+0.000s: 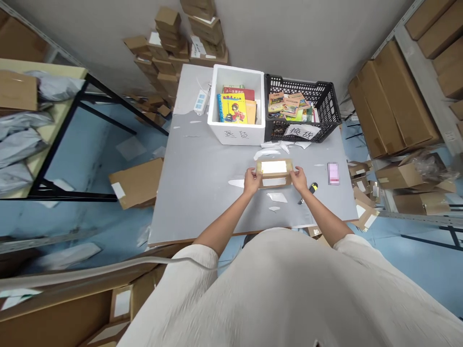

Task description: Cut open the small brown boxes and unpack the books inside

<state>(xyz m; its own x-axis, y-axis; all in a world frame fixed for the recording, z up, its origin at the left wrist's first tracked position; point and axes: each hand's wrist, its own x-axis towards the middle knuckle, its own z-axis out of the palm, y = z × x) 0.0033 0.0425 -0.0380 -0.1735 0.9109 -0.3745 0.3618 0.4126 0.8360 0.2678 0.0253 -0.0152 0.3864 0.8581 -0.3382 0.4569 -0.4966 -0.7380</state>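
A small cardboard box [258, 166] with white labels on its top and front side is held over the grey table [202, 188]. My left hand [252, 180] grips its left end, fingers closed on the edge. At the right end, my right hand [299, 179] is closed on the box too. Close by my right wrist lies a black and yellow utility knife [308, 193]. Torn paper scraps [278, 197] are scattered around the box. Farther right is a phone [333, 173] with a pinkish screen.
A white foam box [237, 134] of books and a black plastic crate [302, 127] of booklets stand at the table's back. Left of them sits a power strip [201, 101]. Stacked cartons [168, 62] line the wall; shelves of boxes [396, 101] flank the right.
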